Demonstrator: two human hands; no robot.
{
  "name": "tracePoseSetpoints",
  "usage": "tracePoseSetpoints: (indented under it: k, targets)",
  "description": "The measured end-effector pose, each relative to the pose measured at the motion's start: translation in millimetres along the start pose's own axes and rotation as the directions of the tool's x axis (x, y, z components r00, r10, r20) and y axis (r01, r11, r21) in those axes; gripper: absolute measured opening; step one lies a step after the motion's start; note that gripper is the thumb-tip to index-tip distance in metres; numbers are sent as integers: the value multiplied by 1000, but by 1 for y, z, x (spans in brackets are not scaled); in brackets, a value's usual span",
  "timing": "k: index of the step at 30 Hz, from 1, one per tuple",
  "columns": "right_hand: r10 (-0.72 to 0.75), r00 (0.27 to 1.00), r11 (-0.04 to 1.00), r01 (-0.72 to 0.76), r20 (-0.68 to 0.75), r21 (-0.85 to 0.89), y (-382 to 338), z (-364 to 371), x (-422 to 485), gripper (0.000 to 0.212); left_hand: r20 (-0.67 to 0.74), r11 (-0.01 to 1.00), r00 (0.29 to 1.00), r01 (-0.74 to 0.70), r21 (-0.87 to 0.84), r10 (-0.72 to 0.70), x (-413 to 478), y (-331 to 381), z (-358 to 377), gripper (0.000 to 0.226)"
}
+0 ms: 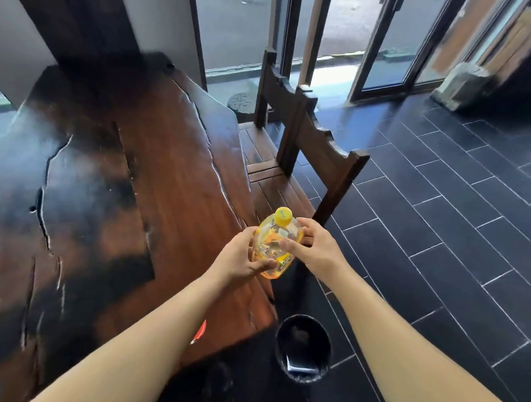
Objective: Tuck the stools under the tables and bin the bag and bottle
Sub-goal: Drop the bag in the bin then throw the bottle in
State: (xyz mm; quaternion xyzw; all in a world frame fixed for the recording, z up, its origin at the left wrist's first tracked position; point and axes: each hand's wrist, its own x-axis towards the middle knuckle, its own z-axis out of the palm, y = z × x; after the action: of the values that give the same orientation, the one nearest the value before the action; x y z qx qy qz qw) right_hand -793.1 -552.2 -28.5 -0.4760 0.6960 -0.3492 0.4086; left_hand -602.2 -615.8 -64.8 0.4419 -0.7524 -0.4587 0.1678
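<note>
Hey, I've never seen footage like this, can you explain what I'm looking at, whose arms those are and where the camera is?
This is one picture from a wide-angle camera worn on a person's head, looking forward and down, so the two bare arms are the wearer's own. The left hand and right hand both grip a yellow-capped bottle near the edge of a dark wooden table. Two wooden chairs stand beside the table, and a black bin sits on the tiled floor below the arms.

Place: likely café or restaurant dining room.
Table (167,163): long live-edge wood slab.
Chairs (320,151): carved dark wood, set along its side.
Floor (444,211): dark tiles.
Doors (392,37): glass, facing pavement outside.
</note>
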Motion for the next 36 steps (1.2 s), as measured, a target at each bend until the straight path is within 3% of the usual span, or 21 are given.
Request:
tracePoseSetpoints:
  k: [8, 15, 23, 27, 36]
  targets:
    - [10, 1000, 999, -10, -22, 33, 62, -90, -52, 66, 22, 997, 1000, 24, -71, -23, -14, 70, 97, 69]
    - [72, 997, 995, -72, 3, 63, 140, -116, -73, 80, 55, 998, 996, 70, 9, -70, -11, 63, 174, 71]
    - [183, 981, 980, -187, 70, 63, 239, -96, -51, 62, 74, 979, 978, 198, -45, -195, 5, -9, 255, 64]
    - [240, 969, 967, -244, 61, 76, 296, -69, -32, 55, 87, 973, 971, 228, -44, -224, 22, -62, 292, 71]
    - [358, 932, 932, -361, 55, 42, 445, 16, 3, 55, 172, 927, 921, 367, -77, -351, 38, -206, 375, 73]
